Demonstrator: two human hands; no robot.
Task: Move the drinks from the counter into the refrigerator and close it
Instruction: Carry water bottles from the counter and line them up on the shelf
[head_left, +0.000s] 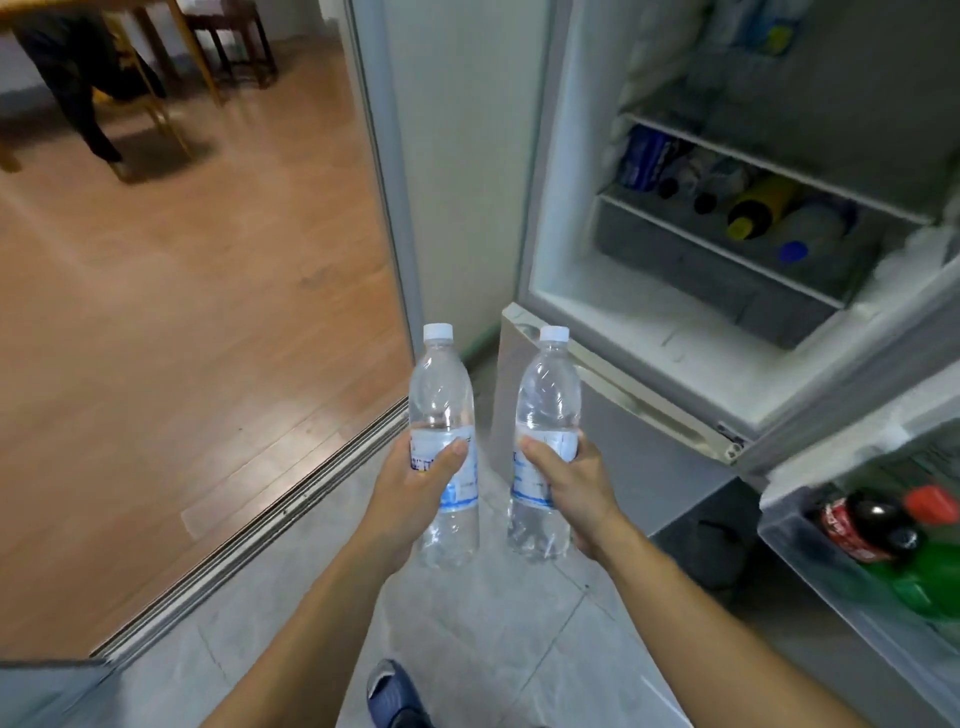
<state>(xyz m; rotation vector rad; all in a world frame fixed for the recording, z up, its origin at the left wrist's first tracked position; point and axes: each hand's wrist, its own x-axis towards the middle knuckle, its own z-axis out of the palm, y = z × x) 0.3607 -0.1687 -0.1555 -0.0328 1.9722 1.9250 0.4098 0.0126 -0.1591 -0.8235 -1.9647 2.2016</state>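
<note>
— What lies nearest the person?

— A blue slipper (390, 693) on the grey tiled floor (483, 639), between the two forearms. Just beyond it, the left hand (415, 488) curls round the label of a clear water bottle (444, 410), thumb across the front. The right hand (571, 486) grips a second water bottle (545, 410) the same way. Both bottles stand upright, white caps on, side by side but apart, held in the air before the refrigerator (675, 332).

— And the refrigerator itself?

— Its upper compartment stands open at the right. The open door (883, 582) swings out at the near right, and its shelf holds a dark cola bottle (862, 525) lying against a green bottle (919, 577) with a red cap.

— What is inside, farther back?

— Under a glass shelf (769, 166), a grey drawer (727, 270) sits partly out. On it lie several drinks: a blue can or pack (641, 158) at the left, a yellow bottle (758, 205), and a pale bottle with a blue cap (810, 234). The items higher up are too blurred to name.

— And to the left?

— A sliding-door track (249, 525) divides the tiles from a wooden floor (182, 291). Far off stand a wooden table (156, 31) and chair (234, 36), with another person's dark-trousered legs (78, 78) beside them.
</note>
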